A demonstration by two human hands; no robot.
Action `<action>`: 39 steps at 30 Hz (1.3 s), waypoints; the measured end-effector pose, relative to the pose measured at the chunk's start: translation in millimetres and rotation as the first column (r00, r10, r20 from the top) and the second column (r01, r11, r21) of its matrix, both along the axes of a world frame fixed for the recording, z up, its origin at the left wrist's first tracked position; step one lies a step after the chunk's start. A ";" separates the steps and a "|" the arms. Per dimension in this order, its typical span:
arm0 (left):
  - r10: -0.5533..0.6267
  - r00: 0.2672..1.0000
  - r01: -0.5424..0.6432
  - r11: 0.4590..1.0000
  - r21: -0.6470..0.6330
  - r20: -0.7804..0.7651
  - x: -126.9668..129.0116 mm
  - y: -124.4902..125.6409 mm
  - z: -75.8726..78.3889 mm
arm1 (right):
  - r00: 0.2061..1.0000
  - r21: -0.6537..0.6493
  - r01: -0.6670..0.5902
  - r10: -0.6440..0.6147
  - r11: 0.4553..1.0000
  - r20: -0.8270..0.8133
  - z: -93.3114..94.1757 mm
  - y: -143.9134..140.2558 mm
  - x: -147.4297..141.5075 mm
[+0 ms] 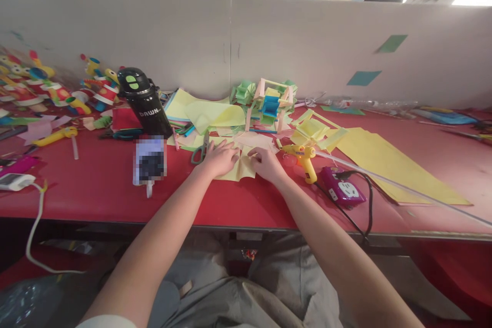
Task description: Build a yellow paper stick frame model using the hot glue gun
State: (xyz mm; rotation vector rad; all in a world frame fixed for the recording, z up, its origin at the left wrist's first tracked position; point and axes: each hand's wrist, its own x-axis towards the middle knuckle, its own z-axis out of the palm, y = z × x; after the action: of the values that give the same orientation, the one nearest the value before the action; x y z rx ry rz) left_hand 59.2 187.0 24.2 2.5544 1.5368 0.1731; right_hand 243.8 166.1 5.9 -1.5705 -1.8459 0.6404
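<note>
A piece of pale yellow paper (245, 165) with an upright crease lies on the red table between my hands. My left hand (222, 158) rests flat on its left part, fingers stretched out. On the right, my right hand (266, 163) has its fingers curled and pinches the paper near the crease. Grey-green scissors (200, 154) lie just left of my left hand, one blade partly under other paper. A yellow glue gun (305, 156) lies right of my right hand. Behind the hands stands a stick frame with a blue folded paper piece (270, 106).
A black bottle (144, 105) and a blurred phone-like item (149, 161) stand to the left. Right are a purple power socket (344, 187) with a black cable and yellow sheets (400, 166). More paper (209, 113) lies behind, before a white partition (154, 36). Toy figures (57, 95) crowd the far left.
</note>
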 end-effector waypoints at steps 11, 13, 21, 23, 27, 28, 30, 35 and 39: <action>0.012 0.999 -0.021 0.981 0.195 0.049 -1.6 3.3 -7.0 | 0.975 0.041 -0.044 0.052 0.998 -0.214 -3.6 1.9 5.4; -0.004 0.999 -0.001 0.991 0.133 0.038 -2.5 3.4 -5.9 | 0.977 0.041 -0.034 0.042 0.999 -0.208 -5.9 3.6 6.0; -0.014 1.000 0.014 0.999 -0.029 0.013 -4.6 3.3 -3.5 | 0.988 0.021 -0.053 0.055 0.998 -0.145 -5.8 3.9 4.5; -0.014 1.000 0.015 1.000 -0.025 0.013 -4.6 4.0 -4.6 | 0.985 0.023 -0.056 0.059 0.998 -0.161 -4.6 2.9 4.8; -0.001 0.999 -0.001 0.998 0.058 0.043 -4.4 5.0 -8.2 | 0.976 0.036 -0.023 0.030 0.999 -0.216 -2.0 1.7 5.6; 0.008 0.999 -0.013 0.996 0.088 0.054 -4.3 4.9 -8.8 | 0.974 0.030 -0.019 0.025 0.999 -0.224 -1.6 1.6 5.6; 0.011 0.998 -0.020 0.991 0.135 0.066 -4.1 4.4 -9.2 | 0.972 0.012 -0.025 0.027 1.000 -0.232 -1.4 1.6 5.7; -0.015 0.999 0.012 0.999 0.043 0.048 -4.9 3.5 -8.8 | 0.971 -0.004 -0.034 0.033 0.999 -0.237 -3.4 2.4 5.9; -0.016 1.000 0.016 1.000 -0.026 0.020 -6.5 4.7 -9.4 | 0.974 -0.023 -0.041 0.035 0.999 -0.223 -3.9 2.4 6.0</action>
State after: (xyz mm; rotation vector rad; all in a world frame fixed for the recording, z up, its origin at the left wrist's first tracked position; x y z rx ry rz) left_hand 52.7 191.7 14.8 2.5367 1.5014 0.1751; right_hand 249.9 168.5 2.1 -1.4202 -1.7101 0.8270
